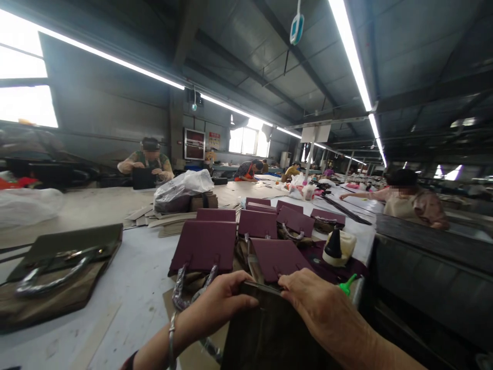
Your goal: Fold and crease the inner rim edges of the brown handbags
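Pinching dk piece (269, 334) by top edge, L hand (229, 300) & R hand (319, 300) angled inward

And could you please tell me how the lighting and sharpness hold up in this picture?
Head view, above: the nearest ceiling tube light and left window burn out to white; head view, foreground: the dark material between the left hand and right hand shows little detail; head view, far distance: fine detail goes soft.

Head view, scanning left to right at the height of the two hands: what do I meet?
Green-flapped handbag, plastic-wrapped handle, left hand, dark panel both hands grip, right hand, green nozzle.
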Available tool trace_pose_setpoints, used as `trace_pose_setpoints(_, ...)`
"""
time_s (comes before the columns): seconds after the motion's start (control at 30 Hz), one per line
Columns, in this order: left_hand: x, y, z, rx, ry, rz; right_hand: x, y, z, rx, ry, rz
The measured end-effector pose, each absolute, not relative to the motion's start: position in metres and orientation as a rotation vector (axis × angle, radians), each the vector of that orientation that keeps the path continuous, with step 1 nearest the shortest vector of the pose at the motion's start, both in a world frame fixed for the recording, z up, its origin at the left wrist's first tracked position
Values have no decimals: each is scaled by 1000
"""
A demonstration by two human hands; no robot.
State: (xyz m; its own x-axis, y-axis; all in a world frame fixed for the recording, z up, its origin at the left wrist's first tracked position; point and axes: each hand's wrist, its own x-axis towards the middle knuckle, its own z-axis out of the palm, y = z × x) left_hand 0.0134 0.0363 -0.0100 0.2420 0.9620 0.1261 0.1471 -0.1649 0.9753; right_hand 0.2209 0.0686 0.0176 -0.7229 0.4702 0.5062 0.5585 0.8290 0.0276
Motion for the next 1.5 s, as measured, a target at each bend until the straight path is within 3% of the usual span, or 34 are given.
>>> trace_pose_setpoints(0.3, 2, 35, -23, 1551, 1140, 1082, 187, 66, 22, -394, -2575, -490)
trace_pose_setpoints(0.7, 0, 31, -24, 1577, 1180, 1107, 169, 68, 15, -660, -2532, -310)
trace_pose_setpoints(1.5, -5, 42, -33, 1857, 1240, 1101, 165, 78, 6, -913, -2680, -297)
